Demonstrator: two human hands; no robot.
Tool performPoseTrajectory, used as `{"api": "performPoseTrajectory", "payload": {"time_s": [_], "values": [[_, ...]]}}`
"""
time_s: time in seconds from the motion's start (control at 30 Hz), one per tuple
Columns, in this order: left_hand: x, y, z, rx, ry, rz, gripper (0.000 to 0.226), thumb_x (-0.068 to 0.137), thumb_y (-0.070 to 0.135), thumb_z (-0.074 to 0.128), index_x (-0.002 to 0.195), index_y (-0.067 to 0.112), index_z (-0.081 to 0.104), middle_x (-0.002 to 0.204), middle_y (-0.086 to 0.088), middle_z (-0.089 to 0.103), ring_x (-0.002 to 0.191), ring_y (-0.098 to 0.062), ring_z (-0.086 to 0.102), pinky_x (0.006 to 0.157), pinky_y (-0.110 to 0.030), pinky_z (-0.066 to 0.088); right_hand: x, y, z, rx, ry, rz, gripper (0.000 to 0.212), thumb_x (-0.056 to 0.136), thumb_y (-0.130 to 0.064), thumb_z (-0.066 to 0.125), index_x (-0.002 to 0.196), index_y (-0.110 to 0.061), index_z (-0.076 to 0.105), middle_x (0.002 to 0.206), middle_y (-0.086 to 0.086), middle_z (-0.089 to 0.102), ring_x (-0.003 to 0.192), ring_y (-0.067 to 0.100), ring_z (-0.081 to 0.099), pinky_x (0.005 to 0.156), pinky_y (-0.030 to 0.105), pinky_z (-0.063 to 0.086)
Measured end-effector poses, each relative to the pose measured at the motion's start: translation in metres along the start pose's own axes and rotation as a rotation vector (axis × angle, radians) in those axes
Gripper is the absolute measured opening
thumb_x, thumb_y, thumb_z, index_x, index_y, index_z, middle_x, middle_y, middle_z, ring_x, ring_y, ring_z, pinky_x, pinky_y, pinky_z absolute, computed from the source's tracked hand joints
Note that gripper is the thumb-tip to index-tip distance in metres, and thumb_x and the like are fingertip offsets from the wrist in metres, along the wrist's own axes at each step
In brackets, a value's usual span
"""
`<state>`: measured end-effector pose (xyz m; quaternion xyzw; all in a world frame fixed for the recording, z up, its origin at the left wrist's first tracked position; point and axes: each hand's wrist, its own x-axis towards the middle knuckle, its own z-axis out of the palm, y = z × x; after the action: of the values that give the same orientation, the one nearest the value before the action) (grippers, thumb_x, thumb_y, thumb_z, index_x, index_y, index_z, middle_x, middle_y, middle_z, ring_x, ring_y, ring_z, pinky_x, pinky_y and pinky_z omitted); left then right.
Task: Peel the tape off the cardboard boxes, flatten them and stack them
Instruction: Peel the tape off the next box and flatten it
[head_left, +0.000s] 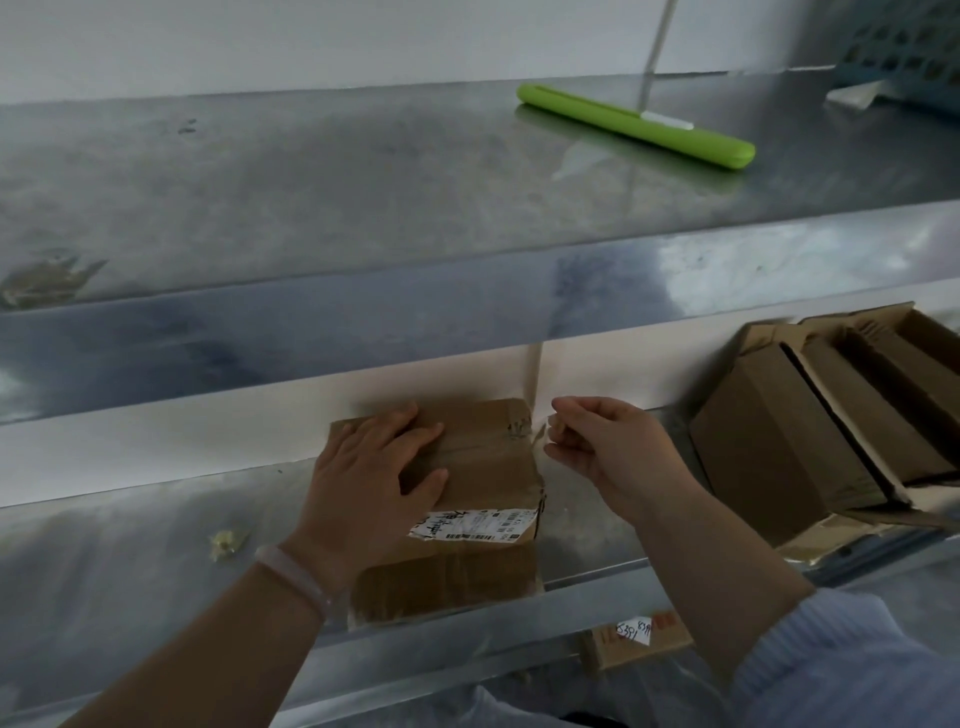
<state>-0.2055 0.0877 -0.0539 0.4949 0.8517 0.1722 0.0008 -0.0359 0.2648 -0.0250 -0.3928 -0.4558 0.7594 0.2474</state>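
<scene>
A small brown cardboard box (485, 467) with a torn white shipping label sits on the lower steel shelf (130, 545), near its front edge. My left hand (374, 478) lies flat on the box's top left, fingers straight, pressing it down. My right hand (602, 447) is at the box's upper right corner, its thumb and fingers pinching a strip of clear tape (540, 434) that lifts off that corner. Brown tape still runs along the box's centre seam.
A group of opened cardboard boxes (831, 426) stands at the right of the same shelf. A crumpled tape scrap (226, 543) lies to the left. On the upper shelf rest a green mop head (636, 124) and a blue basket (904, 52). Another box (639, 636) sits below.
</scene>
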Motion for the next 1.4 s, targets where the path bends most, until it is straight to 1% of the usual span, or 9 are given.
{"api": "performPoseTrajectory", "payload": {"time_s": [0.13,0.3,0.43,0.6,0.8,0.87,1.03,1.23,1.4], "values": [[0.001,-0.002,0.0,0.009,0.004,0.003,0.067,0.078,0.069,0.028,0.134,0.04,0.051,0.148,0.012,0.041,0.134,-0.013,0.036,0.113,-0.035,0.025,0.003,0.005,0.0,0.222,0.003,0.023,0.013,0.091,-0.009,0.063,0.101,-0.002,0.067,0.075,0.01,0.066,0.065,0.015,0.064,0.062,0.028,0.057],[0.002,-0.003,0.003,0.021,0.004,0.017,0.066,0.079,0.069,0.03,0.133,0.038,0.053,0.147,0.01,0.043,0.134,-0.014,0.038,0.113,-0.036,0.026,0.003,0.008,-0.005,0.261,-0.012,0.003,0.015,0.091,-0.011,0.063,0.103,-0.004,0.068,0.079,0.012,0.068,0.068,0.019,0.066,0.064,0.031,0.058],[0.001,-0.002,0.003,0.023,0.019,0.026,0.064,0.081,0.068,0.031,0.132,0.037,0.054,0.146,0.009,0.044,0.134,-0.015,0.039,0.112,-0.037,0.028,0.004,0.01,-0.014,0.057,0.092,0.058,0.018,0.095,-0.004,0.055,0.111,-0.004,0.063,0.087,0.014,0.068,0.077,0.021,0.067,0.071,0.035,0.058],[0.0,0.001,0.001,0.022,0.004,0.019,0.068,0.079,0.069,0.026,0.135,0.039,0.05,0.149,0.013,0.038,0.137,-0.011,0.033,0.113,-0.034,0.022,-0.009,0.022,-0.019,-0.197,0.045,0.263,0.031,0.096,-0.028,0.058,0.101,0.002,0.068,0.096,0.016,0.072,0.087,0.029,0.068,0.08,0.041,0.058],[0.002,0.0,0.003,0.039,0.017,0.012,0.066,0.079,0.069,0.03,0.132,0.038,0.054,0.146,0.011,0.043,0.132,-0.014,0.038,0.109,-0.036,0.028,-0.019,0.02,-0.011,-0.691,0.005,-0.038,0.011,0.08,-0.028,0.078,0.085,-0.018,0.075,0.081,-0.002,0.075,0.079,0.016,0.073,0.078,0.037,0.061],[0.001,0.001,0.002,0.047,0.019,0.013,0.066,0.079,0.068,0.03,0.132,0.037,0.055,0.146,0.011,0.044,0.131,-0.015,0.038,0.109,-0.036,0.029,-0.018,0.017,-0.01,-0.801,0.005,-0.08,0.006,0.082,-0.026,0.077,0.08,-0.022,0.074,0.078,-0.003,0.075,0.076,0.016,0.072,0.077,0.04,0.061],[0.001,0.002,0.002,0.04,0.013,0.004,0.067,0.079,0.069,0.027,0.133,0.039,0.052,0.148,0.012,0.041,0.134,-0.013,0.035,0.111,-0.035,0.026,-0.021,0.012,-0.007,-1.008,0.0,-0.165,0.014,0.089,-0.029,0.069,0.076,-0.026,0.066,0.076,-0.005,0.072,0.072,0.013,0.069,0.069,0.026,0.058],[0.001,0.002,0.001,0.039,0.008,0.001,0.068,0.079,0.069,0.026,0.134,0.038,0.052,0.148,0.011,0.041,0.134,-0.015,0.036,0.111,-0.037,0.027,-0.018,0.015,-0.004,-0.649,-0.073,0.016,0.017,0.092,-0.011,0.064,0.075,-0.007,0.065,0.066,0.004,0.066,0.058,0.013,0.063,0.068,0.034,0.06],[0.001,0.002,0.002,0.037,0.003,-0.001,0.067,0.079,0.069,0.025,0.134,0.04,0.051,0.148,0.013,0.04,0.135,-0.013,0.034,0.112,-0.036,0.025,-0.022,0.015,-0.012,-0.107,-0.155,0.257,0.012,0.092,-0.008,0.063,0.093,0.003,0.067,0.071,0.01,0.061,0.062,0.017,0.059,0.066,0.034,0.058]]}}
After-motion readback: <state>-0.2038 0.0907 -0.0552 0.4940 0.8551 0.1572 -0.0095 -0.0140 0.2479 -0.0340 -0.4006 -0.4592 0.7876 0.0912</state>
